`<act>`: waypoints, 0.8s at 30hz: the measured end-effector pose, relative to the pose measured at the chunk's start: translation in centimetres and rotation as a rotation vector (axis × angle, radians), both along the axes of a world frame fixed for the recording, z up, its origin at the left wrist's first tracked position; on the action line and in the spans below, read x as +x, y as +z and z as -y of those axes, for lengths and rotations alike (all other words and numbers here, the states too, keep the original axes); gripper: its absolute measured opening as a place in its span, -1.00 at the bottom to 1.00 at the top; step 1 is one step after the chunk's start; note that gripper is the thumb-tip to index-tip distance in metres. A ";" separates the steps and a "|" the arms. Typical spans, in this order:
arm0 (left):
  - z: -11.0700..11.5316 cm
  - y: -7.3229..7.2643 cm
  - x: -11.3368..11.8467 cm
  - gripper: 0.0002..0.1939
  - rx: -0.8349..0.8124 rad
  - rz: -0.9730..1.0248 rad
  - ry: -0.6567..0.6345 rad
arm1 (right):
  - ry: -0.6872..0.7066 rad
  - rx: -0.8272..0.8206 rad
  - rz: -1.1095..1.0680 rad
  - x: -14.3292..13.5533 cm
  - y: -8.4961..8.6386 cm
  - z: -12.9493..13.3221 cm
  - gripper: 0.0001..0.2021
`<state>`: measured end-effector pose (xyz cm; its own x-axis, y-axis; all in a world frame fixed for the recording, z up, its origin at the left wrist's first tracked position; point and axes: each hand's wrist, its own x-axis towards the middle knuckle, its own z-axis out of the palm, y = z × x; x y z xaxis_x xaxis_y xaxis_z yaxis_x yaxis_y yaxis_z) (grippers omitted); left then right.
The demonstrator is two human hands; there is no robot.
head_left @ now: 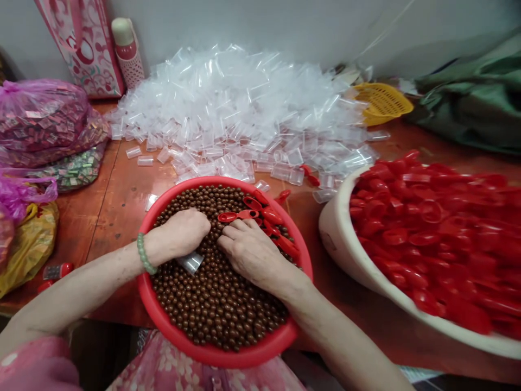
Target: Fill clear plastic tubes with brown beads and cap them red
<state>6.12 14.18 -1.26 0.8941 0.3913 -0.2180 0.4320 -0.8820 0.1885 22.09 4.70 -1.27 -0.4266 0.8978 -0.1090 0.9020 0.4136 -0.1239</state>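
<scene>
**Both hands down in the brown balls**

Here we are over the red basin (163, 320), brim-full of small brown balls (220, 298), sitting on the table (118, 201) edge right in front of the person. The left hand (183, 232) is curled into the balls, fingers closed round a clear tube (190, 263) that pokes out under the palm. The right hand (248, 251) lies flat on the balls just beside it, fingers narrow and pressed together, tips dug in; whether it holds anything, I cannot tell. A green bead bracelet (144, 254) rides the left wrist.

Red scoops (260, 214) lie on the balls at the far rim, touching the right fingertips. Behind the basin, a big heap of clear tubes (244, 108). To the right, a white tub (345, 244) piled with red caps (431, 233). Far left, pink bags (40, 119) of wrapped pieces; at the back, a yellow basket (380, 100).
</scene>
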 end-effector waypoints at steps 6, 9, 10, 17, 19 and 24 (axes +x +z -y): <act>-1.5 -0.2 -2.3 -0.85 -0.559 0.279 0.155 | -0.007 -0.021 -0.029 0.1 -0.3 0.0 -0.82; -1.4 0.5 -3.3 -0.82 -0.836 0.430 0.253 | -0.015 -0.017 -0.033 0.0 -0.3 -0.1 -0.82; -1.4 0.7 -3.5 -0.82 -0.915 0.472 0.273 | -0.018 -0.011 -0.037 0.0 -0.3 -0.1 -0.82; -0.6 1.5 -4.5 -0.82 -1.114 0.621 0.407 | -0.023 -0.012 -0.055 0.0 -0.3 0.1 -0.84; -0.3 1.4 -4.5 -0.82 -1.098 0.618 0.415 | -0.035 -0.002 -0.057 -0.3 0.0 0.4 -0.83; -0.1 0.5 -4.6 -0.85 -0.936 0.624 0.489 | -0.027 0.001 -0.101 -1.8 1.0 1.0 -0.76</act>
